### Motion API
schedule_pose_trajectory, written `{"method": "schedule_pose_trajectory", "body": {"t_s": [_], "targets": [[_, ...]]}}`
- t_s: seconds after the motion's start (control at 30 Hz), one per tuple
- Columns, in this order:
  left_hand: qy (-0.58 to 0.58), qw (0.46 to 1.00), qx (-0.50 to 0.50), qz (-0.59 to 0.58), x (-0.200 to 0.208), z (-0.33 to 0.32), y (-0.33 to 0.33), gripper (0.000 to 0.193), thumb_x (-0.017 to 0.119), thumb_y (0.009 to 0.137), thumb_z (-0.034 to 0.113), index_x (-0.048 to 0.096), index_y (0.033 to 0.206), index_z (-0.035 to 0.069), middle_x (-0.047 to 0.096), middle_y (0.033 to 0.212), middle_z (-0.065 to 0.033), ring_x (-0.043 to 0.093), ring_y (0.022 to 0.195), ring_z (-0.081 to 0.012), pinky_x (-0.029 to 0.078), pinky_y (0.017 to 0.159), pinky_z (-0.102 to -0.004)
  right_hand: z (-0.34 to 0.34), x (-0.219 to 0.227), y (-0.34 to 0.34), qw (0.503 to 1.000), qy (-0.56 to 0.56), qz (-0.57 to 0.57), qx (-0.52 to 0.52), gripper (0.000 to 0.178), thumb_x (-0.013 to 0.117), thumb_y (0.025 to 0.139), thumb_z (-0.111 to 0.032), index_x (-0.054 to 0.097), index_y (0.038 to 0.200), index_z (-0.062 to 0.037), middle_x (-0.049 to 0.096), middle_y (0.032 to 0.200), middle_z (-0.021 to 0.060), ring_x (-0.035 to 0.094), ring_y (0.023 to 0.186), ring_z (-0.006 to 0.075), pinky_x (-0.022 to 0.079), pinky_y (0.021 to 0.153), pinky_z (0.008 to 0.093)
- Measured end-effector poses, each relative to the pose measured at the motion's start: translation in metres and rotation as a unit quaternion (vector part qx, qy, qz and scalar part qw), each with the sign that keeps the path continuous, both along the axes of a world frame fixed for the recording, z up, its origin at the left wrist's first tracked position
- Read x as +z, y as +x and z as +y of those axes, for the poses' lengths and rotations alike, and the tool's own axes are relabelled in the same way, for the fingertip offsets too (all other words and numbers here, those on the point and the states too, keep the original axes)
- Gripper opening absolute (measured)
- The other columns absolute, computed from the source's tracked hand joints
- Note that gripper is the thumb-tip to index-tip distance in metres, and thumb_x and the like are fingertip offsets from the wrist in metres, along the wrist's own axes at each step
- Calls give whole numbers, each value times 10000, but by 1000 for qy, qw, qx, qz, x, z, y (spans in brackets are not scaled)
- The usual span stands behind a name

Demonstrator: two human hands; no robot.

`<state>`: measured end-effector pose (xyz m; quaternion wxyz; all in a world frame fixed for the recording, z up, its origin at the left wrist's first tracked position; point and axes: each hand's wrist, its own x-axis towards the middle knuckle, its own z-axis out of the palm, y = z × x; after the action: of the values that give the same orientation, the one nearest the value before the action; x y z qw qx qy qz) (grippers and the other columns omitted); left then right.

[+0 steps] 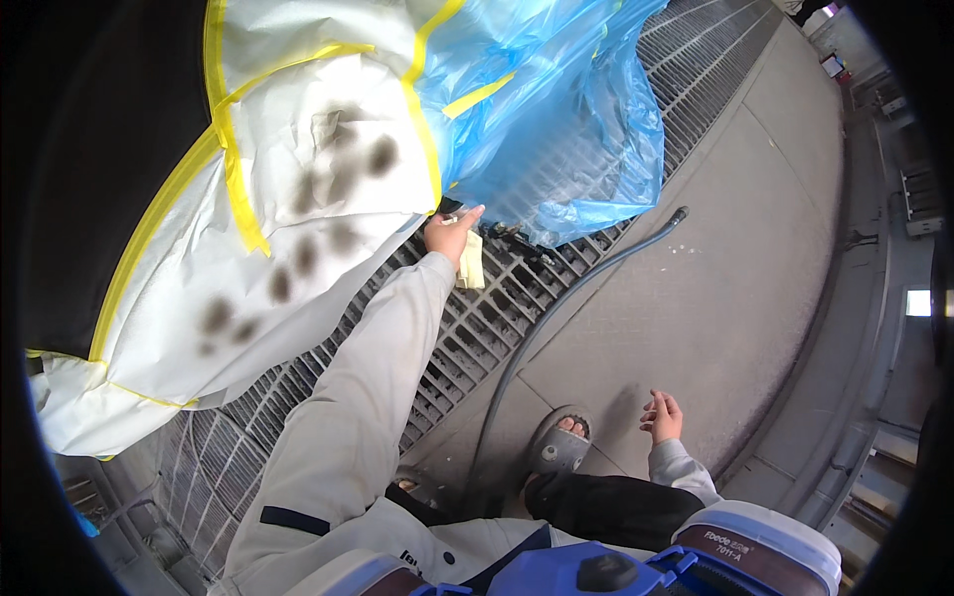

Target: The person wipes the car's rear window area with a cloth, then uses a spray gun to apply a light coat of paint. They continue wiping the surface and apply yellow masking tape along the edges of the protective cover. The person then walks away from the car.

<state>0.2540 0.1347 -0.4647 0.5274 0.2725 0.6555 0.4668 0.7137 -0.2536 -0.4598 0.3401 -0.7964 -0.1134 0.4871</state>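
Observation:
My left hand (454,236) reaches forward to the lower edge of the masking, closed round a folded pale yellow cloth (471,268) that hangs below the palm. Its thumb points right; the other fingers are partly hidden. Beside it, white masking sheet (328,189) with yellow tape and dark sprayed spots covers a large panel. Blue plastic film (566,139) drapes just right of the hand, with small dark parts (512,236) under its edge that I cannot make out. Low on the right, my right hand (663,417) hangs with loosely bent fingers, holding nothing visible.
A metal floor grating (477,328) runs under the covered panel. Across the floor curves a grey-blue hose (556,303), its end fitting at the upper right. My sandalled foot (561,442) stands beside it. A blue respirator (586,571) fills the lower edge. At far right are wall fixtures.

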Motion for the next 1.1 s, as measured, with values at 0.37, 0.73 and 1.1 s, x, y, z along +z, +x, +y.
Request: {"method": "schedule_pose_trajectory", "body": {"t_s": [0.37, 0.73, 1.1], "targets": [[103, 992, 12, -72, 5, -15, 6, 401, 964, 869, 130, 696, 1160, 65, 742, 1065, -6, 684, 924, -131, 558, 825, -334, 4, 15, -6, 1000, 11, -6, 19, 321, 656, 1119, -378, 742, 1258, -101, 672, 890, 10, 644, 632, 109, 535, 518, 289], [99, 991, -90, -5, 8, -1, -15, 734, 999, 830, 217, 594, 1392, -26, 718, 1236, -103, 696, 1084, -179, 570, 966, -338, 8, 21, -17, 999, 12, 5, 34, 321, 647, 1126, -365, 741, 1276, -98, 666, 879, 4, 646, 646, 108, 545, 529, 295], [-11, 998, -43, 42, 52, -117, -10, 442, 848, 999, 235, 716, 1369, 31, 792, 1198, -117, 733, 1101, -218, 596, 984, -402, 48, 29, -31, 997, 69, 23, 35, 368, 636, 1126, -381, 728, 1229, -40, 639, 812, -11, 632, 640, 108, 524, 539, 285]]}}
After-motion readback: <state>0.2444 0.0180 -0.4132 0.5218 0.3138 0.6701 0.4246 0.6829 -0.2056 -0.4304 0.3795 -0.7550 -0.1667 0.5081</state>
